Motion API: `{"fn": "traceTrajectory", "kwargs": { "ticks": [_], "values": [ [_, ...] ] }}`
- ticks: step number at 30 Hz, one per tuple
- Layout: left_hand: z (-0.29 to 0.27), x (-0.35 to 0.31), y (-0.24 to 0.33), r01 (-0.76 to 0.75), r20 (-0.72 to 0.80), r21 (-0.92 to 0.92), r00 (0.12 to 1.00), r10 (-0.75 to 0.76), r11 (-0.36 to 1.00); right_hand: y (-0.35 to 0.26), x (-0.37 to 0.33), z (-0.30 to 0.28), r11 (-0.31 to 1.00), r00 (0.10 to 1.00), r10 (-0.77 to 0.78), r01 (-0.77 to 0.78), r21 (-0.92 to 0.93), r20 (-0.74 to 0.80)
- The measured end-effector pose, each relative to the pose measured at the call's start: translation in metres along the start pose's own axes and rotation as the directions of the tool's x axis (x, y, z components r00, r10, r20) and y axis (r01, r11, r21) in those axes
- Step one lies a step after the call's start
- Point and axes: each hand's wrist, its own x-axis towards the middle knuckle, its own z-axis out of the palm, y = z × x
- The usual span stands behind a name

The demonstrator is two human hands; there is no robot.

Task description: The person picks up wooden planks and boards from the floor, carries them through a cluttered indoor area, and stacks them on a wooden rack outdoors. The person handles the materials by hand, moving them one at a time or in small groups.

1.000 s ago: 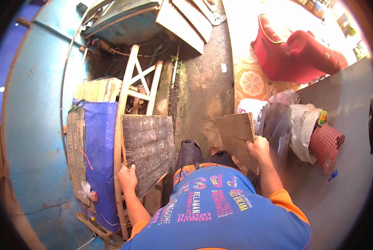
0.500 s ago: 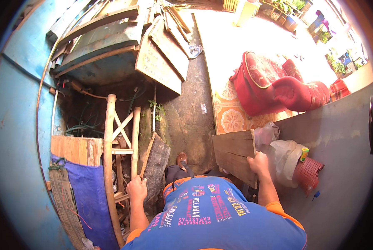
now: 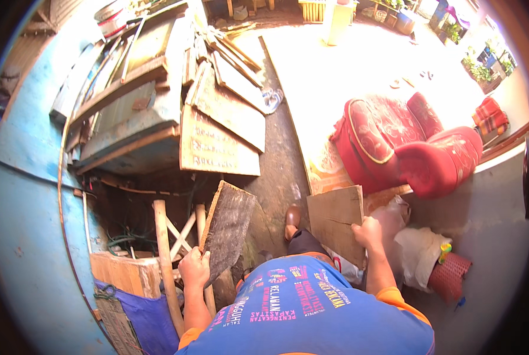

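Observation:
My left hand (image 3: 194, 267) is closed around the edge of a dark, weathered wooden board (image 3: 229, 222), which hangs tilted at my left side. On the other side, my right hand (image 3: 368, 232) grips the outer edge of a lighter brown plank (image 3: 334, 219). The two boards are apart, with my foot in a brown shoe (image 3: 293, 219) showing between them. Beside my left hand stands a bamboo frame (image 3: 163, 236). White plastic bags (image 3: 421, 251) lie to the right of my right hand.
A red patterned armchair (image 3: 377, 139) stands ahead right on tiles. At the left, a stack of boards (image 3: 220, 145) juts over the narrow concrete path (image 3: 276, 171) from a worn wooden structure (image 3: 128, 133). A blue wall (image 3: 28, 207) runs along the left, a grey wall (image 3: 483, 219) along the right.
I have stepped forward with both boards still in my hands. The armchair, the stacked boards and the bamboo frame now appear nearer and lower. A different foot placement shows between the boards.

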Motion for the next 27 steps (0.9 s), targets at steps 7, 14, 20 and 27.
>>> {"fn": "traceTrajectory", "kwargs": {
  "ticks": [7,14,20,27],
  "values": [
    [-0.018,0.119,0.086,-0.007,-0.049,0.071,0.999,0.011,0.997,-0.042,0.115,-0.017,1.0,0.994,-0.025,0.024,0.018,0.109],
    [-0.01,0.239,0.156,-0.049,-0.044,0.05,0.998,0.051,0.998,-0.088,0.227,-0.063,0.997,0.993,-0.071,0.067,0.04,0.097],
    [0.01,0.359,0.205,-0.03,0.041,0.036,0.999,0.029,0.999,-0.154,0.33,-0.115,0.999,0.996,-0.035,0.033,0.026,0.087],
    [0.027,0.499,0.259,-0.002,0.153,-0.019,0.988,0.004,1.0,-0.247,0.458,-0.185,0.996,0.997,0.051,-0.054,0.065,0.056]
  ]
}}
